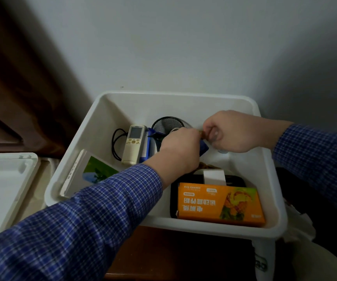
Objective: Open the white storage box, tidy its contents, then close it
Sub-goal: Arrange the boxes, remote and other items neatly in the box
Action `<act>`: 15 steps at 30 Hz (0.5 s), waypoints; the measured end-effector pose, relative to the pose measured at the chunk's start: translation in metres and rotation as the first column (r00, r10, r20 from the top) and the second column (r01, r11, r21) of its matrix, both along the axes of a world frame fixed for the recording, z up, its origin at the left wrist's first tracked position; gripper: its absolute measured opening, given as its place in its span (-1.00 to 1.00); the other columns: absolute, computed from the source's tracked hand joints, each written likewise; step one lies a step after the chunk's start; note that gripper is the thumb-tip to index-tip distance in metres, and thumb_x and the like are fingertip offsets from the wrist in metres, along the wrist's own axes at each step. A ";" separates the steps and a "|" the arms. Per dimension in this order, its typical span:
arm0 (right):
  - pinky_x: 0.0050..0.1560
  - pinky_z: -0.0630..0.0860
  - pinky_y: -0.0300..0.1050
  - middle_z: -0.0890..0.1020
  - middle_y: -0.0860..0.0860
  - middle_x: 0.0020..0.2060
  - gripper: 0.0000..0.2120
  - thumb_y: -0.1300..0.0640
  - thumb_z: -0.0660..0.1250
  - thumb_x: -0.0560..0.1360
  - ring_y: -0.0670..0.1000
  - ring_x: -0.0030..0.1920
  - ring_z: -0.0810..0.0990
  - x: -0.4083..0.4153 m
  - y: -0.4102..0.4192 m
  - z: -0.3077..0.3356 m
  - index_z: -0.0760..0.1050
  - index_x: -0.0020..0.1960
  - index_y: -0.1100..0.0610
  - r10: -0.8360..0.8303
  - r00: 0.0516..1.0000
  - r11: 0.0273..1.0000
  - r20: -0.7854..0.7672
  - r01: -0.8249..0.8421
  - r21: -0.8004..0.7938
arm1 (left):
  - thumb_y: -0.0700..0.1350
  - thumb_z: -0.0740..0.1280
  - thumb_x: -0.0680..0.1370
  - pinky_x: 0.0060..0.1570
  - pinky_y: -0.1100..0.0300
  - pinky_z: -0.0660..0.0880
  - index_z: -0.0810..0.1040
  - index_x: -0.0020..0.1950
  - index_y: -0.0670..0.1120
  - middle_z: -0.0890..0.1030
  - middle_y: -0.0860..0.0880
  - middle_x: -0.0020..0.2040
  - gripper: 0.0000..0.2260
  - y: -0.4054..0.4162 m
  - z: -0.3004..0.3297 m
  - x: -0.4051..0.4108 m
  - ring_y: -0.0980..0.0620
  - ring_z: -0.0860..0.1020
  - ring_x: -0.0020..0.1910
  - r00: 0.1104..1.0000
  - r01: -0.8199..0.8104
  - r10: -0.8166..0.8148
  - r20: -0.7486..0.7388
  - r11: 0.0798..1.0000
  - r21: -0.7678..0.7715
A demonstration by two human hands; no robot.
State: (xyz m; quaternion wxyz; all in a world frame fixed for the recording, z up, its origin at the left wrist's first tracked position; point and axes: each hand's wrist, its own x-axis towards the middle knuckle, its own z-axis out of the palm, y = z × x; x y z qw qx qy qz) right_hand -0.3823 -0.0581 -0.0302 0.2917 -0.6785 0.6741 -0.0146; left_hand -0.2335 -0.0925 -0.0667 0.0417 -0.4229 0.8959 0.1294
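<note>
Left hand [180, 150] and right hand [231, 131] both pinch a small brown thing [203, 134] inside white box [273, 199]; remote [133, 144] left of them, lid [3, 183] further left.

Both arms wear long sleeves in a blue checked weave, fine white and dark lines crossing: left sleeve [82, 216], right sleeve [313, 157]. Cuffs end at the wrists, both hands bare.

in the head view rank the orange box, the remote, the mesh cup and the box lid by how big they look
1. box lid, though cut off by the frame edge
2. orange box, nearest the camera, which may flatter it
3. remote
4. mesh cup, partly hidden by the left hand, so its place is unsure
</note>
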 end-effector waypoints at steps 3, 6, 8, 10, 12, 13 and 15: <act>-0.03 0.64 0.09 0.68 0.01 -0.15 -0.82 0.14 0.48 0.42 0.05 -0.14 0.66 0.007 -0.008 -0.010 0.63 0.02 0.06 0.048 0.991 0.998 -0.124 -0.051 -0.020 | -0.21 0.41 0.49 -0.24 0.08 0.44 0.49 0.01 -0.06 0.32 0.04 -0.30 -0.83 0.002 -0.002 0.001 -0.05 0.43 -0.23 0.998 0.033 -0.032 -0.050 0.999 0.007; -0.12 0.66 0.06 0.68 0.05 -0.19 -0.79 0.06 0.54 0.40 0.06 -0.21 0.67 0.015 -0.014 -0.022 0.63 -0.02 0.11 0.080 0.983 0.997 -0.165 -0.081 0.006 | -0.21 0.41 0.48 -0.21 0.09 0.48 0.56 0.15 -0.09 0.56 -0.04 -0.10 -0.75 0.000 -0.004 0.004 -0.08 0.55 -0.14 0.994 0.064 -0.062 -0.095 0.998 0.020; -0.23 0.64 -0.03 0.66 0.06 -0.24 -0.81 0.07 0.53 0.42 0.05 -0.28 0.64 0.019 -0.017 -0.029 0.62 -0.07 0.14 0.097 0.969 0.995 -0.228 -0.101 -0.002 | -0.22 0.39 0.47 -0.15 0.07 0.53 0.59 0.16 -0.11 0.63 -0.08 0.03 -0.74 -0.003 -0.006 0.006 -0.12 0.61 -0.03 0.991 0.073 -0.068 -0.117 0.997 0.038; -0.40 0.53 -0.12 0.61 0.04 -0.32 -0.86 0.09 0.51 0.43 0.02 -0.36 0.59 0.020 -0.020 -0.034 0.59 -0.16 0.12 0.116 0.942 0.991 -0.316 -0.130 -0.024 | -0.21 0.37 0.48 -0.14 0.07 0.51 0.60 0.16 -0.13 0.64 -0.11 0.05 -0.75 -0.004 -0.008 0.007 -0.14 0.61 0.01 0.989 0.098 -0.093 -0.119 0.995 0.033; -0.49 0.38 -0.19 0.56 0.02 -0.38 -0.86 0.11 0.48 0.44 -0.01 -0.43 0.54 0.020 -0.022 -0.036 0.55 -0.22 0.11 0.116 0.909 0.988 -0.401 -0.146 -0.044 | -0.17 0.36 0.50 -0.19 0.08 0.46 0.59 0.09 -0.15 0.64 -0.11 0.00 -0.82 -0.006 -0.007 0.008 -0.16 0.60 0.00 0.988 0.118 -0.117 -0.102 0.993 0.003; -0.50 0.35 -0.20 0.55 0.02 -0.39 -0.85 0.11 0.47 0.44 -0.01 -0.44 0.52 0.020 -0.022 -0.036 0.54 -0.24 0.11 0.117 0.893 0.987 -0.434 -0.152 -0.047 | -0.14 0.36 0.50 -0.23 0.09 0.42 0.57 0.01 -0.14 0.62 -0.10 -0.06 -0.88 -0.007 -0.007 0.010 -0.15 0.59 -0.05 0.989 0.110 -0.110 -0.100 0.994 -0.011; -0.50 0.31 -0.20 0.52 0.01 -0.40 -0.79 0.13 0.46 0.45 -0.03 -0.45 0.49 0.018 -0.020 -0.039 0.46 -0.28 0.08 0.121 0.866 0.987 -0.486 -0.157 -0.034 | -0.11 0.35 0.49 -0.29 0.12 0.36 0.49 -0.14 -0.10 0.54 -0.06 -0.19 -0.92 -0.010 -0.005 0.014 -0.14 0.56 -0.17 0.994 0.067 -0.068 -0.084 0.998 -0.018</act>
